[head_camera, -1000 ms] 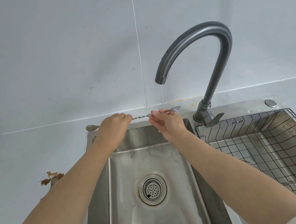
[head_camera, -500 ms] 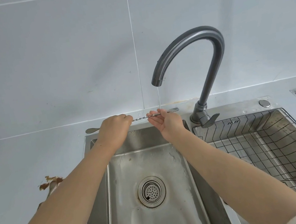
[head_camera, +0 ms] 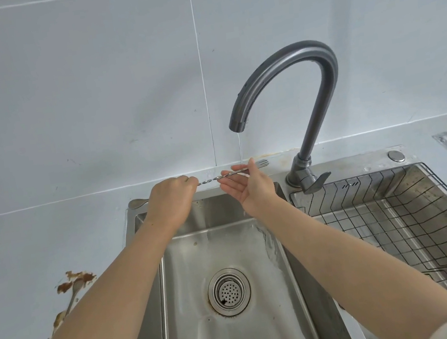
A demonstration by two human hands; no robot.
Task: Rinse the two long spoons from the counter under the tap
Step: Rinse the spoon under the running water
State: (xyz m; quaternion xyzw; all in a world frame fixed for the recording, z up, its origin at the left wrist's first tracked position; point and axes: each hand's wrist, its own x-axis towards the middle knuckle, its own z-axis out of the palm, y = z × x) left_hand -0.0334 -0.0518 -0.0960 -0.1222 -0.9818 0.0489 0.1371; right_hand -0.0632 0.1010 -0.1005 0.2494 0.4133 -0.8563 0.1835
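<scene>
A long metal spoon with a twisted stem (head_camera: 209, 180) is held level over the back of the sink (head_camera: 227, 244). Its bowl sticks out left of my left hand (head_camera: 170, 199), and its forked end points right, past my right hand (head_camera: 249, 184). My left hand is closed around the stem. My right hand pinches the stem with its fingers spread, directly under a thin stream of water from the grey tap (head_camera: 288, 87). A second spoon (head_camera: 74, 293) lies on the white counter at the left, amid brown smears.
A wire rack (head_camera: 398, 218) fills the right basin. The tap lever (head_camera: 315, 181) sits at the tap's base. A round drain strainer (head_camera: 229, 292) is in the sink floor. A white tiled wall stands close behind.
My view has tilted slightly, shifting the scene down in frame. My right hand has slid a little along the stem under the stream; the left hand keeps its hold.
</scene>
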